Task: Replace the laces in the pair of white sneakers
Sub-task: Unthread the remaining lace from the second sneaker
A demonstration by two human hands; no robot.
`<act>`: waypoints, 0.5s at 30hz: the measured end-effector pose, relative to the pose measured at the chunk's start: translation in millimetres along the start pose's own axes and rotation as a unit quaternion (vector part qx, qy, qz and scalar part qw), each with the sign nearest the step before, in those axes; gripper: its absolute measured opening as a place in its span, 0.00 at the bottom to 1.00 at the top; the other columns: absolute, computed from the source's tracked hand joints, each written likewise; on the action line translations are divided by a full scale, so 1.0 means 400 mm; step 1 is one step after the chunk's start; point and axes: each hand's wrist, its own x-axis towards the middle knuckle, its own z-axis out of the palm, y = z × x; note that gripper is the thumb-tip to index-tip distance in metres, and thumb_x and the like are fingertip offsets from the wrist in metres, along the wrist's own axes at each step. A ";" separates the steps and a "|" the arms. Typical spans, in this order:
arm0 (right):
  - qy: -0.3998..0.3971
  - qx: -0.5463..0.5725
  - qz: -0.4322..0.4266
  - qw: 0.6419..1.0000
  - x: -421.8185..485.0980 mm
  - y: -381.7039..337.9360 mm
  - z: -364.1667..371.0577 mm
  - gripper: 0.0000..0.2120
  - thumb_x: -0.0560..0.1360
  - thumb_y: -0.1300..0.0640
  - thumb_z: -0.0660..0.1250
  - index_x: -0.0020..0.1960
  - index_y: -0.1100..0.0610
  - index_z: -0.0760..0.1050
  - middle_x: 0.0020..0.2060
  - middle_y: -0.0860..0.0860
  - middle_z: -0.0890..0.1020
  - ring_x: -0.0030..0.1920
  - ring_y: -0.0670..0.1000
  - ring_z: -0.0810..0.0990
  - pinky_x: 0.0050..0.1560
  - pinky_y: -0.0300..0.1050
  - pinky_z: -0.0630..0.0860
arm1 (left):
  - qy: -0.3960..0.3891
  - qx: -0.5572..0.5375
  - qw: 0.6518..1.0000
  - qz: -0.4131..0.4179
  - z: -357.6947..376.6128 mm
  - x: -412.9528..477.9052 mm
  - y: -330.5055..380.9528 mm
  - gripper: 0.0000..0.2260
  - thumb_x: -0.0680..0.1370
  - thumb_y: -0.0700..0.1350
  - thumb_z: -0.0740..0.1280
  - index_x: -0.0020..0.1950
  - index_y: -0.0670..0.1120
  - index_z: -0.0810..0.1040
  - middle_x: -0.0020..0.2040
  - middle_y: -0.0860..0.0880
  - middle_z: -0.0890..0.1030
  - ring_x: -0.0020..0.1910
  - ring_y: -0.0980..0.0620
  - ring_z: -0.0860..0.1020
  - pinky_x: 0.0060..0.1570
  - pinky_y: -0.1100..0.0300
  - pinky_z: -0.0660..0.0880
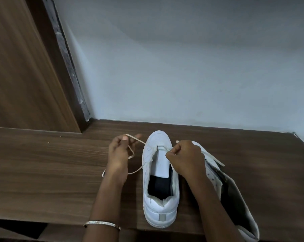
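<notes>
Gold-and-silver metal bangle [102, 224] circles the left wrist at the near edge of the dark brown wood-grain table [43, 163]. Just to its right stands a white leather low-top sneaker [162, 165], upright on its sole, with the heel toward the person and the toe pointing at the wall. Its white tongue is laid bare and the dark lining shows in the opening.

A second white sneaker [212, 175] lies tipped on its side to the right of the first. The right forearm hides much of it.

Farther in, the right hand [186, 158] hovers over the front of the upright sneaker. Its fingers are curled and pinch a flat cream shoelace [138, 140] just beside the lowest eyelets, where the lace crosses near the toe.

The left hand [119, 152] is to the left of the shoe and apart from it. Thumb and fingers pinch the lace's other run, which loops slackly beneath the hand and reaches the shoe's left side. A flat cream strip lies across the tipped sneaker; whether it is the same lace cannot be told.

Beyond the table rises a pale grey-blue wall [182, 67], with a brown wooden panel [16, 67] at the left.
</notes>
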 end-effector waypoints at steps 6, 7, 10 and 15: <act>-0.002 0.017 0.012 1.000 0.001 -0.003 -0.005 0.02 0.70 0.56 0.69 0.40 0.54 0.79 0.37 0.45 0.81 0.43 0.50 0.81 0.46 0.44 0.76 | 0.089 -0.140 0.986 -0.021 -0.051 0.012 0.039 0.09 0.84 0.41 0.61 0.44 0.47 0.73 0.30 0.50 0.69 0.27 0.55 0.68 0.30 0.60 0.72; -0.006 0.021 0.013 1.000 0.001 -0.003 -0.007 0.02 0.70 0.56 0.70 0.40 0.55 0.80 0.36 0.45 0.81 0.42 0.50 0.81 0.47 0.45 0.77 | 0.078 -0.059 0.995 0.017 -0.052 0.014 0.031 0.08 0.83 0.43 0.62 0.45 0.48 0.74 0.31 0.51 0.69 0.28 0.54 0.67 0.27 0.61 0.69; -0.008 0.026 0.013 1.000 0.000 -0.005 -0.011 0.02 0.70 0.56 0.70 0.40 0.54 0.80 0.36 0.44 0.81 0.43 0.50 0.81 0.49 0.46 0.77 | -0.019 0.226 0.960 0.167 -0.039 0.011 0.004 0.04 0.80 0.51 0.67 0.50 0.52 0.81 0.40 0.54 0.81 0.39 0.55 0.78 0.36 0.60 0.75; -0.006 0.030 0.008 1.000 -0.002 -0.004 -0.015 0.02 0.70 0.57 0.70 0.40 0.55 0.80 0.33 0.42 0.79 0.42 0.48 0.80 0.46 0.43 0.75 | -0.097 0.527 0.792 0.293 -0.016 0.010 -0.039 0.05 0.77 0.51 0.71 0.46 0.51 0.84 0.40 0.56 0.72 0.37 0.57 0.71 0.38 0.61 0.62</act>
